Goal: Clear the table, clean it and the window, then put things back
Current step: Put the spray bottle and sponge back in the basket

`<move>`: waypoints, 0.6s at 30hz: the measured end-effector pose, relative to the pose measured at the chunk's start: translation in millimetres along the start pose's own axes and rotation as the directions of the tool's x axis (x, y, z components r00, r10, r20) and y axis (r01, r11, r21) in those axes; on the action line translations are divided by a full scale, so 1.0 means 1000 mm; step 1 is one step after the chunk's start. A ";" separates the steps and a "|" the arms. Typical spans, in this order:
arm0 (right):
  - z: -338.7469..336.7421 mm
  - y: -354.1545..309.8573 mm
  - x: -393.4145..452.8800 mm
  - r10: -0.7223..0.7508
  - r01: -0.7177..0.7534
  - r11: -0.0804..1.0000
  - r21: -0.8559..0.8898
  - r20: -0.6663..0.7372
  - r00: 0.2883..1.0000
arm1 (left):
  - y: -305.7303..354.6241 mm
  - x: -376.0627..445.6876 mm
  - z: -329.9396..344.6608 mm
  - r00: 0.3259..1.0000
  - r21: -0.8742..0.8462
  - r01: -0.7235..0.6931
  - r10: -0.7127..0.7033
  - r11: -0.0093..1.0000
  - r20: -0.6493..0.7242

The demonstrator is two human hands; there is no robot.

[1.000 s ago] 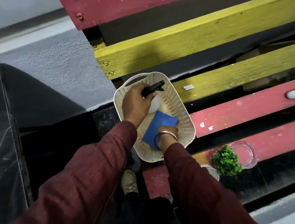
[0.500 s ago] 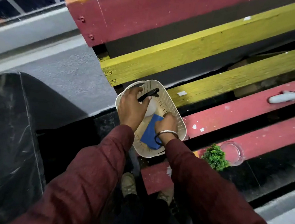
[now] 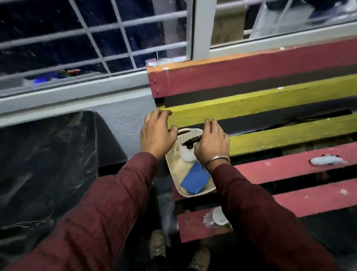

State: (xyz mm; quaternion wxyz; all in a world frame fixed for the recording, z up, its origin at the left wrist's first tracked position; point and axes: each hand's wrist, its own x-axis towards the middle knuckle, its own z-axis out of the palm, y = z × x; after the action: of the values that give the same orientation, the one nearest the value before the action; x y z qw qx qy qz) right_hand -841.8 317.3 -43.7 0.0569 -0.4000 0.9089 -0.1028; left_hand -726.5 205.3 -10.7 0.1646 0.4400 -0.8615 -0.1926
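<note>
Head view shows both hands spread open and holding nothing: the left hand point(image 3: 157, 132) hovers just beside the cream basket point(image 3: 171, 167), and the right hand point(image 3: 212, 141) hangs over its far end. Between and below the hands, the basket sits on the slatted desk point(image 3: 300, 165), holding a blue cloth point(image 3: 194, 180), a white roll point(image 3: 186, 153) and a black marker point(image 3: 191, 141). Half a second ago both hands were down inside the basket, the left gripping the marker; now they have lifted clear and the window point(image 3: 74, 29) has come into view.

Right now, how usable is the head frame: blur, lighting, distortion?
Head view: motion blur smears the window grille and the white object on the red plank; both hands and the basket stay readable; lighting dim; wide-angle bends the planks.
</note>
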 end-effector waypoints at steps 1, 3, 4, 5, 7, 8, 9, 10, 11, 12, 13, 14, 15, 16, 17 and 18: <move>-0.011 -0.005 0.001 -0.031 0.030 0.999 -0.018 -0.003 1.000 | 0.000 -0.001 -0.012 1.000 0.002 -0.010 0.010 1.000 -0.021; -0.038 -0.023 0.000 -0.085 0.084 0.996 -0.040 -0.025 0.996 | -0.001 -0.005 -0.043 0.997 0.010 -0.013 0.014 1.000 -0.072; -0.048 -0.031 0.000 -0.101 0.099 0.994 -0.047 -0.031 0.994 | -0.003 -0.007 -0.056 0.996 0.017 -0.010 0.011 1.000 -0.088; -0.062 -0.043 -0.002 -0.121 0.119 0.992 -0.047 -0.043 0.992 | -0.005 -0.010 -0.073 0.994 0.024 -0.007 0.010 1.000 -0.113; -0.082 -0.063 -0.002 -0.152 0.149 0.988 -0.043 -0.061 0.987 | -0.009 -0.014 -0.100 0.989 0.044 -0.009 0.015 0.999 -0.146; -0.094 -0.076 -0.005 -0.172 0.169 0.985 -0.043 -0.076 0.982 | -0.013 -0.017 -0.117 0.986 0.053 -0.005 0.014 0.999 -0.167; -0.102 -0.085 -0.006 -0.182 0.179 0.983 -0.043 -0.089 0.979 | -0.016 -0.019 -0.129 0.984 0.061 0.000 0.011 0.998 -0.176; -0.111 -0.097 -0.009 -0.196 0.193 0.981 -0.037 -0.108 0.975 | -0.021 -0.023 -0.144 0.982 0.069 0.006 0.008 0.998 -0.191; -0.117 -0.106 -0.011 -0.203 0.202 0.979 -0.025 -0.123 0.971 | -0.024 -0.025 -0.154 0.980 0.075 0.007 0.008 0.997 -0.198; -0.121 -0.113 -0.013 -0.204 0.204 0.979 -0.014 -0.130 0.970 | -0.027 -0.027 -0.162 0.979 0.084 0.006 0.011 0.996 -0.203; -0.125 -0.120 -0.017 -0.204 0.205 0.979 -0.005 -0.138 0.969 | -0.032 -0.030 -0.171 0.978 0.091 0.003 0.016 0.996 -0.209; -0.127 -0.124 -0.020 -0.201 0.202 0.979 -0.004 -0.143 0.969 | -0.035 -0.033 -0.176 0.978 0.101 -0.007 0.028 0.995 -0.208; -0.129 -0.127 -0.025 -0.197 0.198 0.980 -0.005 -0.150 0.969 | -0.038 -0.036 -0.181 0.978 0.109 -0.020 0.042 0.994 -0.202; -0.130 -0.128 -0.029 -0.194 0.195 0.981 -0.009 -0.157 0.968 | -0.040 -0.038 -0.183 0.979 0.111 -0.034 0.055 0.993 -0.197; -0.132 -0.128 -0.032 -0.191 0.192 0.981 -0.009 -0.160 0.969 | -0.041 -0.040 -0.184 0.980 0.113 -0.046 0.067 0.993 -0.190; -0.131 -0.126 -0.039 -0.174 0.175 0.984 -0.004 -0.160 0.972 | -0.043 -0.045 -0.183 0.981 0.108 -0.065 0.083 0.992 -0.174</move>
State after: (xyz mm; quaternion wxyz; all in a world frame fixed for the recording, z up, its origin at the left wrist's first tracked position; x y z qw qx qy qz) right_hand -749.6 282.0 113.6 -0.0231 -0.4686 0.8714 -0.1437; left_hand -588.8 184.4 122.6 0.2251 0.4310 -0.8678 -0.1021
